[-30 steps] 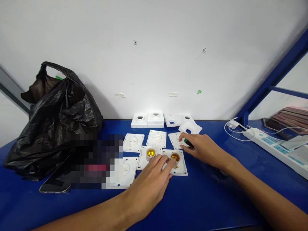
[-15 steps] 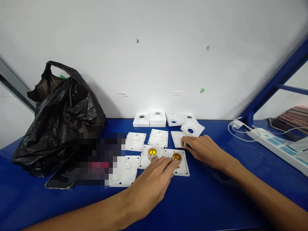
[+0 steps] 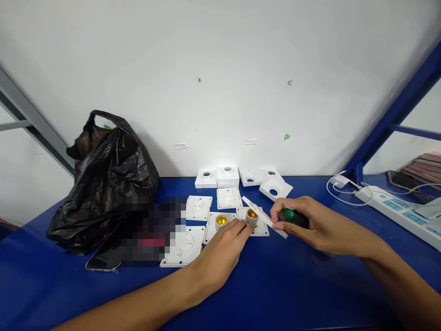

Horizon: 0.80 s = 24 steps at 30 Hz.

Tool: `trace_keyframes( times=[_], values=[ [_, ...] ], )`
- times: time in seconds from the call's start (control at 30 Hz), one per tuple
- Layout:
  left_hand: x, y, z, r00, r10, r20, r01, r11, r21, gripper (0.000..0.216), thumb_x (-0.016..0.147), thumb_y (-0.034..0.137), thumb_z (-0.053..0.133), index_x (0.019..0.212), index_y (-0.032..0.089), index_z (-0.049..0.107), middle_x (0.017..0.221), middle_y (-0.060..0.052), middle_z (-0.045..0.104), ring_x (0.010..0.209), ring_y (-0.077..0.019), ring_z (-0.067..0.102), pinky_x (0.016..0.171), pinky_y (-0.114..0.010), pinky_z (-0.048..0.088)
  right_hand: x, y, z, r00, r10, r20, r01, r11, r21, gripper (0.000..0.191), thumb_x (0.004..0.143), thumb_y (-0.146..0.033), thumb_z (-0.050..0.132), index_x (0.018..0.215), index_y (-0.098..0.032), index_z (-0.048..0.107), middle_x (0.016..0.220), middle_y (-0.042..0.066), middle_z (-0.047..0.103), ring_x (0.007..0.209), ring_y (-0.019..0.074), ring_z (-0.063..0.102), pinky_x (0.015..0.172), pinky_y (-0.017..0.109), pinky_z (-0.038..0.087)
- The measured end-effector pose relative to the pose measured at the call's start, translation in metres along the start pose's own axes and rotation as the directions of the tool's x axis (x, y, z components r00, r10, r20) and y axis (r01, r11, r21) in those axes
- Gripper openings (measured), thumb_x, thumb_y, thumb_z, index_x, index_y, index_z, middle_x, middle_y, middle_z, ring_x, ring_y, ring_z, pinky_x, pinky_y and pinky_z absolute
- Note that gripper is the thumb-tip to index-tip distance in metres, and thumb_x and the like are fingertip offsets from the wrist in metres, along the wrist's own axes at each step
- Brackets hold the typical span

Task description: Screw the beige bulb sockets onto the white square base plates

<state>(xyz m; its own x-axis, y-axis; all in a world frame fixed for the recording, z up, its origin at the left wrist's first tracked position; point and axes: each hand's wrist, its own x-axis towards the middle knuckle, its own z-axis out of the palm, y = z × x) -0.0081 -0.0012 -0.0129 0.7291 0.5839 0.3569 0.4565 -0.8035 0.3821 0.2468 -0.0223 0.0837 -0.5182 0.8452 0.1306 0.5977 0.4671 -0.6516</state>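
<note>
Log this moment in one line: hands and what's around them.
Left hand: fingertips by right gold-lined socket | Right hand: holding tilted white plate, green-and-black handle | Behind: white covers | Left: black bag

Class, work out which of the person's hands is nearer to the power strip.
Right. The right hand, holding a tilted plate, is left of the power strip, apart from it; the left hand, by a socket, is farther left.

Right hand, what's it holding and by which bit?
The right hand pinches a white plate near its lower-right end; a green-and-black handle rests within its grip.
</note>
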Motion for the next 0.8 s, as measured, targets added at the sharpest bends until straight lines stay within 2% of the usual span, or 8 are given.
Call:
trace_keyframes(
  times=[0.17,0.27,0.33,0.43,0.53,0.67,0.7,0.8],
  values=[
    [-0.001,0.007,-0.003,0.99,-0.035,-0.138,0.034,0.999,-0.01,0.027,0.106,0.003,0.041,0.118,0.019,0.06,0.114,-0.008,0.066,0.105,-0.0229,0.068,0.097,-0.038,0.06,-0.017,-0.006,-0.015,0.99,0.049,0.135,-0.035,0.994,-0.104,0.019,0.107,-0.042,0.055,0.096,-0.03,0.065,0.069,-0.003,0.059,0.055,0.0144,0.047,0.049,0.027,0.033],
    [-0.007,0.016,-0.01,0.969,-0.018,-0.246,0.014,1.0,-0.019,0.03,0.105,0.002,0.033,0.115,0.018,0.056,0.111,-0.01,0.063,0.105,-0.0225,0.065,0.094,-0.036,0.058,-0.023,-0.009,-0.004,0.977,0.028,0.212,0.014,0.981,-0.194,0.012,0.105,-0.031,0.057,0.1,-0.032,0.068,0.082,-0.001,0.072,0.072,0.0189,0.065,0.064,0.03,0.044],
    [-0.01,0.02,-0.012,0.965,0.037,-0.259,-0.038,0.999,-0.001,0.028,0.105,0.004,0.033,0.113,0.018,0.056,0.109,-0.011,0.063,0.104,-0.0234,0.064,0.093,-0.038,0.057,-0.026,-0.009,0.012,0.968,0.051,0.244,0.008,0.973,-0.232,0.009,0.102,-0.027,0.06,0.103,-0.031,0.068,0.09,0.0,0.076,0.081,0.0215,0.071,0.073,0.033,0.047],
    [-0.011,0.024,-0.01,0.972,0.169,-0.162,-0.162,0.985,0.055,0.021,0.103,0.008,0.044,0.111,0.019,0.061,0.106,-0.01,0.067,0.098,-0.0239,0.066,0.092,-0.04,0.057,-0.027,-0.008,0.029,0.97,0.058,0.237,0.013,0.958,-0.288,0.008,0.1,-0.025,0.061,0.1,-0.027,0.069,0.089,0.002,0.077,0.079,0.0239,0.073,0.069,0.034,0.045],
    [-0.011,0.026,-0.005,0.972,0.231,-0.038,-0.226,0.968,0.106,0.02,0.102,0.012,0.052,0.115,0.019,0.065,0.113,-0.01,0.07,0.106,-0.0264,0.069,0.101,-0.044,0.056,-0.015,-0.005,0.023,0.98,0.039,0.193,0.014,0.964,-0.266,0.01,0.103,-0.028,0.06,0.104,-0.03,0.07,0.088,0.0,0.077,0.082,0.0215,0.074,0.072,0.032,0.049],
    [-0.011,0.027,0.0,0.992,0.123,0.0,-0.122,0.98,0.157,0.03,0.105,0.022,0.057,0.134,0.014,0.061,0.148,-0.021,0.059,0.139,-0.0395,0.057,0.113,-0.059,0.05,0.029,0.007,0.006,0.998,0.07,0.001,-0.066,0.953,-0.296,0.03,0.114,-0.035,0.039,0.124,-0.026,0.065,0.105,0.005,0.077,0.083,0.0181,0.071,0.078,0.035,0.057],
    [-0.012,0.027,0.001,0.995,0.099,0.005,-0.098,0.982,0.164,0.034,0.105,0.024,0.059,0.137,0.013,0.059,0.15,-0.023,0.057,0.141,-0.0412,0.055,0.113,-0.06,0.05,0.043,0.013,0.006,0.997,0.074,-0.011,-0.073,0.947,-0.314,0.029,0.113,-0.033,0.041,0.129,-0.025,0.064,0.115,0.007,0.076,0.09,0.0186,0.072,0.083,0.038,0.059],
    [-0.013,0.025,0.003,0.997,0.073,0.037,-0.078,0.982,0.171,0.038,0.105,0.028,0.061,0.14,0.013,0.059,0.148,-0.021,0.061,0.139,-0.0391,0.058,0.114,-0.057,0.051,0.08,0.029,0.018,0.996,0.081,0.034,-0.062,0.92,-0.388,0.034,0.103,-0.039,0.067,0.132,-0.02,0.065,0.135,0.011,0.067,0.114,0.0252,0.069,0.096,0.048,0.061]
  ],
)
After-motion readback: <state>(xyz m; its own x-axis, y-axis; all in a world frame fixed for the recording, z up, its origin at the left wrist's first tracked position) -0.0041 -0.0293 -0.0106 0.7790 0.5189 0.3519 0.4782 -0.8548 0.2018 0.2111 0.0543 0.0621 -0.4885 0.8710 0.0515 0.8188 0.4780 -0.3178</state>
